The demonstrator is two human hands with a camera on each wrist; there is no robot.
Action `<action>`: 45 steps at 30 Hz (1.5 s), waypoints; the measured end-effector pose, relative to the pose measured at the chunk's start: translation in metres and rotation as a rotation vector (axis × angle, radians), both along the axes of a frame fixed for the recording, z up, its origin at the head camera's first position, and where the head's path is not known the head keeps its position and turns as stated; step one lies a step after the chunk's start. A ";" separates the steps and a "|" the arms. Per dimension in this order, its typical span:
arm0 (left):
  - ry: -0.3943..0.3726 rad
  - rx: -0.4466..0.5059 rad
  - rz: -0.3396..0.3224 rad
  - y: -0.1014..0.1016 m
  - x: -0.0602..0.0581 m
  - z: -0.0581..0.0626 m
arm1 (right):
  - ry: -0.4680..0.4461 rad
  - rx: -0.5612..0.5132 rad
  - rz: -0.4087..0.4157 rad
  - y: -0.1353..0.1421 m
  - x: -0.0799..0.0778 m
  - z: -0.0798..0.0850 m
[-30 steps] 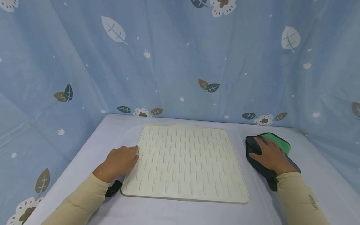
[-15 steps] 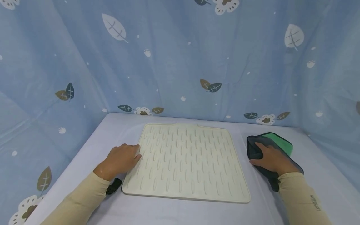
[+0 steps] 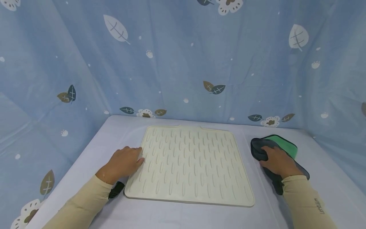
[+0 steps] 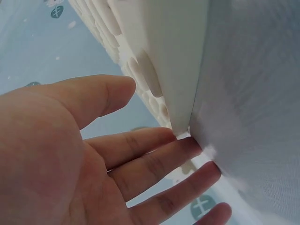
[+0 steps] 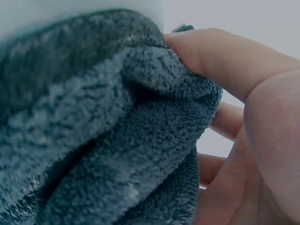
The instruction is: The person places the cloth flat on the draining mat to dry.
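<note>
A cream mat [image 3: 188, 165] with rows of raised oval ridges lies flat on the white table. At its left edge is my left hand [image 3: 123, 162]. The left wrist view shows that hand's fingers [image 4: 159, 168] fairly straight, tips right at the mat's edge, with the thumb held apart. Over on the right, my right hand [image 3: 278, 160] grips a dark grey cloth [image 3: 258, 154] from above. In the right wrist view the fluffy cloth [image 5: 131, 150] is bunched in folds between thumb and fingers. Under it a green cloth [image 3: 283, 144] with a dark border sticks out.
White fabric covers the table [image 3: 160, 214]. A blue curtain [image 3: 183, 63] printed with leaves and flowers hangs behind and along the sides. A black strap [image 3: 116, 190] shows at the left wrist.
My right thumb and fingers have drawn in on the grey cloth, bunching it. The left thumb has spread slightly from the fingers. The mat has stayed in place.
</note>
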State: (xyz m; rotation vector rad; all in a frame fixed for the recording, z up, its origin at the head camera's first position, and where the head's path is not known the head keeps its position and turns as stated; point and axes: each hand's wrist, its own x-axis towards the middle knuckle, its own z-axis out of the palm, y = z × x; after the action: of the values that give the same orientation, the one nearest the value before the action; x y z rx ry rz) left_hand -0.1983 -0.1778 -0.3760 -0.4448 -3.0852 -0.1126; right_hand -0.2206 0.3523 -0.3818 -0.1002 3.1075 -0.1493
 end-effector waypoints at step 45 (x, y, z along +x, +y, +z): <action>0.044 -0.031 0.015 0.001 -0.002 -0.005 | 0.300 -0.175 -0.093 -0.023 -0.001 0.010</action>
State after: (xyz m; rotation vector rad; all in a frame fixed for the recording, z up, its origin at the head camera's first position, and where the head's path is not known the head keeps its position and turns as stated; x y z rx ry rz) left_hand -0.2003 -0.1765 -0.3805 -0.4192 -3.0505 -0.0547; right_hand -0.2216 0.3294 -0.3713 0.0205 3.3920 -0.4496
